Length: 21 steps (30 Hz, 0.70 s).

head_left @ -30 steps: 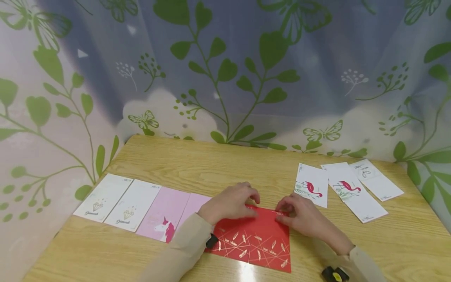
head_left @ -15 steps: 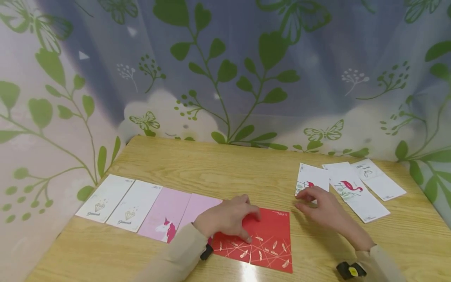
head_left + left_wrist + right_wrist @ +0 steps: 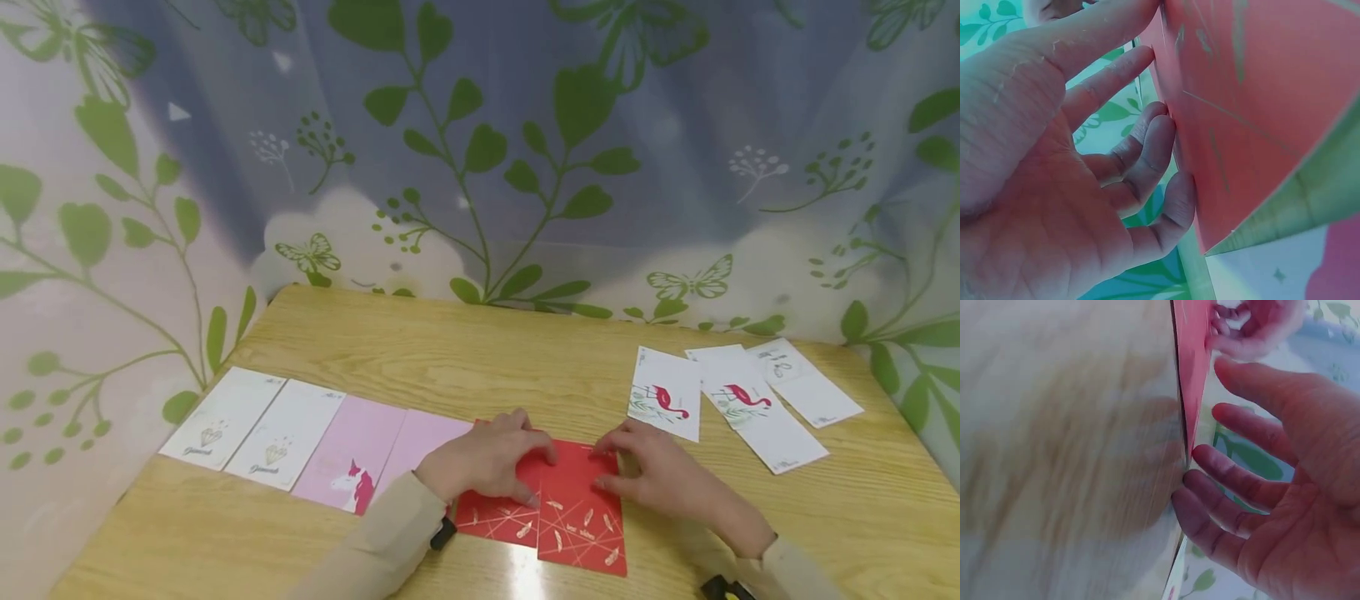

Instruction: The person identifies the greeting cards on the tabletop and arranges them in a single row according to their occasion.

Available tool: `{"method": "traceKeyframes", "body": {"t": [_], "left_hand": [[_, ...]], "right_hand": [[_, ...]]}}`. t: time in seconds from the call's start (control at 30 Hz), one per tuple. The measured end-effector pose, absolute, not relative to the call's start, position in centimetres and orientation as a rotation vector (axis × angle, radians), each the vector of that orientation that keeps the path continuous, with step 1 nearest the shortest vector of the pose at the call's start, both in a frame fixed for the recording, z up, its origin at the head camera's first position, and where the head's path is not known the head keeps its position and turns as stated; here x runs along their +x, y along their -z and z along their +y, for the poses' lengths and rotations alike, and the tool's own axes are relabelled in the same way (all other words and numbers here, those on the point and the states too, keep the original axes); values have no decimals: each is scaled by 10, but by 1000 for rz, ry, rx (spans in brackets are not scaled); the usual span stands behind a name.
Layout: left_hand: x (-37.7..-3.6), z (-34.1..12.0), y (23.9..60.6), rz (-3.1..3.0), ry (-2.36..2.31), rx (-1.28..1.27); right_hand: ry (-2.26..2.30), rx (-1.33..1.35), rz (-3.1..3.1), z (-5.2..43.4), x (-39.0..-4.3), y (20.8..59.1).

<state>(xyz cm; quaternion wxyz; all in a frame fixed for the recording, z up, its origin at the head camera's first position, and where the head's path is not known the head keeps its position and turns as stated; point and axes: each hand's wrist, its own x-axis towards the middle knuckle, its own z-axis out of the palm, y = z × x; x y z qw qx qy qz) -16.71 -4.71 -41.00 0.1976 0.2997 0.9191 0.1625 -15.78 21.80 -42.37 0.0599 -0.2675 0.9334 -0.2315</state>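
Red rectangular paper envelope with gold line pattern (image 3: 573, 508) lies flat on the wooden tabletop (image 3: 465, 358), near its front edge. Left hand (image 3: 483, 458) rests on its left part, fingers (image 3: 1147, 150) loosely bent, pressing the paper. Right hand (image 3: 656, 475) touches its right edge, fingers (image 3: 1235, 475) relaxed, gripping nothing. Pink unicorn card (image 3: 348, 454) just left of envelope; flamingo cards (image 3: 666, 392) further right.

Beige sleeves (image 3: 390, 533) with black wrist straps (image 3: 442, 533) on both arms.
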Motion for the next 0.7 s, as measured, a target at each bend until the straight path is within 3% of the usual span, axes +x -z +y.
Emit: {"method": "traceKeyframes", "body": {"t": [0.7], "left_hand": [[-162,-44,414,2583,-463,830]], "right_hand": [[538,-790,2919,204,-165,423]]}}
